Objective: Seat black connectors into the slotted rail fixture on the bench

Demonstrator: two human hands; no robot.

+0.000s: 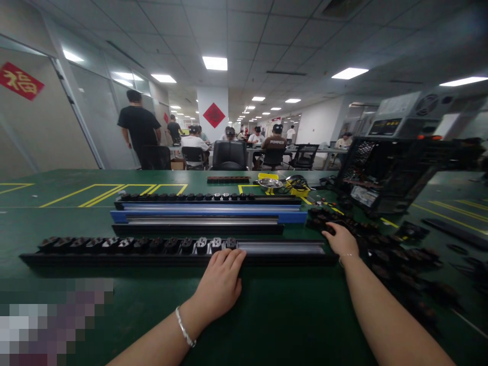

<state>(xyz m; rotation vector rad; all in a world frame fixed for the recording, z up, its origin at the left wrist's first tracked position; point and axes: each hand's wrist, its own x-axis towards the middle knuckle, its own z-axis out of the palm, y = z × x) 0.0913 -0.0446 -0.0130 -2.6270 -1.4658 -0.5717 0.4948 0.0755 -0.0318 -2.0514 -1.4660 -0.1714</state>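
A long black rail (282,248) lies across the green table in front of me, its left part filled with several small black socket modules (141,244). My left hand (221,282) rests against the rail's front edge by the last module, fingers curled together; nothing shows in them. My right hand (340,239) reaches into a pile of loose black modules (385,249) at the rail's right end, fingers bent down over one; the grip is hidden.
Behind the near rail lie a blue-edged rail (208,216) and another black rail with modules (208,199). A black crate (385,175) stands at the right, a metal bowl (270,182) further back. Several people sit and stand at desks beyond the table.
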